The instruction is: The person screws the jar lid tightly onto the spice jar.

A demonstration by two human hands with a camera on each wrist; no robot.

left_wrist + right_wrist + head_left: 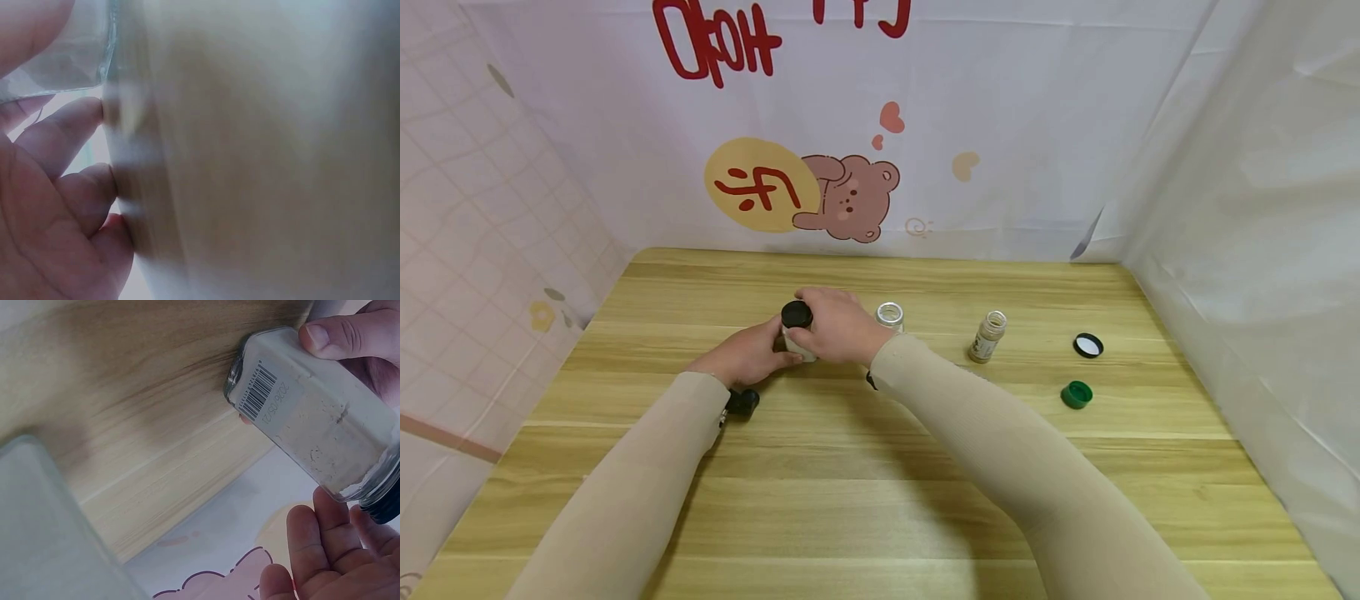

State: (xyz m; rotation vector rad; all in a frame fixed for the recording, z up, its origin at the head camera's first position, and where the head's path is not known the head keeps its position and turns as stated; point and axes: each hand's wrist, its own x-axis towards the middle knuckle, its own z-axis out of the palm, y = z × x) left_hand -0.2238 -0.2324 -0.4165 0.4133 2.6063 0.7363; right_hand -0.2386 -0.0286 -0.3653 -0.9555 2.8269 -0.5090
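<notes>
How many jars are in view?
3: a capped jar at left, a middle jar beside the right sleeve, and a third jar farther right. The sleeve may hide more.

Table [850,517] bears two caps [1088,345] [1077,395] and, seemingly, three jars [987,337] [890,313] [801,345].

A wooden table [850,517] with visible grain. On its right side, a black lid [1088,346], white inside, lies near a green cap [1077,395]. Left of them stands an uncapped bottle [987,337]; farther left, a partly hidden open jar [890,314]. Behind hangs a white cloth [1037,83] printed with a pink bear [857,196], hearts [891,117] and red lettering [730,42].
</notes>
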